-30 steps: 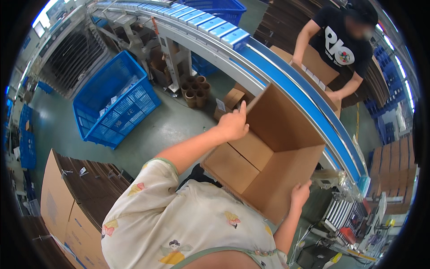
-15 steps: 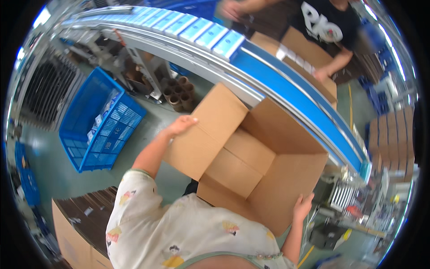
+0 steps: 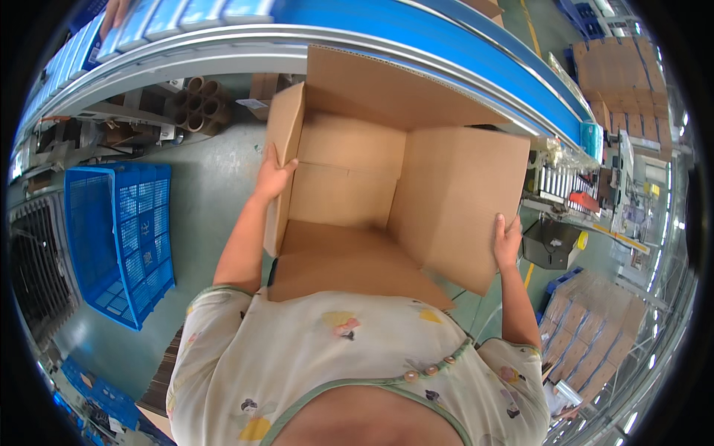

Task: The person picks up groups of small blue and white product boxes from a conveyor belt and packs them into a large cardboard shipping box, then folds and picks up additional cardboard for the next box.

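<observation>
Head view: one open cardboard box [image 3: 387, 178], two hands' fingers [image 3: 277, 165] clamped on its sides.

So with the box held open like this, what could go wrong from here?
The box is gripped only at its edges: the left hand on the left flap, the right hand on the right wall's lower edge. It could slip or twist. The bottom flaps look unsealed, so the box may fold out of shape. It also stands close to the conveyor and might bump it.
</observation>
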Tool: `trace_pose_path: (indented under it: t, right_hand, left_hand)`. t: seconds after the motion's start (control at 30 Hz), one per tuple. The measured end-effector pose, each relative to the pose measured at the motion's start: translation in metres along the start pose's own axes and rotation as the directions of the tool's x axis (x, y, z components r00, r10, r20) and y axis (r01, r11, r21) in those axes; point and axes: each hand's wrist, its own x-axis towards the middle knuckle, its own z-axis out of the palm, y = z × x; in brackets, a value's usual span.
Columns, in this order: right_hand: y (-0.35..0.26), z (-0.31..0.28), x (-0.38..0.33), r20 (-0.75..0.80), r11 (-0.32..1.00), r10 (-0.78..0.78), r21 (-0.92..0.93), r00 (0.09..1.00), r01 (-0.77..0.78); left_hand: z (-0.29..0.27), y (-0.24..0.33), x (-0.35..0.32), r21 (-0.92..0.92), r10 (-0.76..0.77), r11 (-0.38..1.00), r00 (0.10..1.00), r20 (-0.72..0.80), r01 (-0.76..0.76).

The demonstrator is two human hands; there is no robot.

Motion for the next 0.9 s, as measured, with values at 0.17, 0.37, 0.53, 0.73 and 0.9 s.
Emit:
trace_pose_path:
  t: [0.17, 0.37, 0.53, 0.73, 0.9]
  right_hand:
    - [0.208, 0.187, 0.052, 0.38, 0.924, 0.288, -0.35, 0.879, -0.152]
    - [0.134, 0.246, 0.102, 0.501, 0.865, 0.501, -0.327, 0.706, -0.381]
    - [0.068, 0.128, 0.091, 0.333, 0.97, 0.139, -0.237, 0.933, -0.059]
    - [-0.057, 0.029, -0.047, 0.611, 0.564, -0.777, 0.567, 0.153, 0.6]
    - [-0.093, 0.016, -0.134, 0.824, 0.732, -0.395, 0.015, 0.406, 0.682]
  left_hand:
    - [-0.006, 0.021, -0.007, -0.222, 0.095, 0.974, 0.974, 0.205, -0.049]
    - [0.006, 0.017, -0.011, -0.007, -0.028, 1.0, 0.999, 0.034, 0.029]
    - [0.002, 0.059, -0.006, 0.513, -0.152, 0.845, 0.988, -0.038, 0.15]
    - [0.03, 0.079, 0.033, 0.625, 0.173, 0.781, 0.961, -0.215, -0.001]
    - [0.013, 0.054, 0.052, 0.536, 0.347, 0.817, 0.924, -0.16, -0.214]
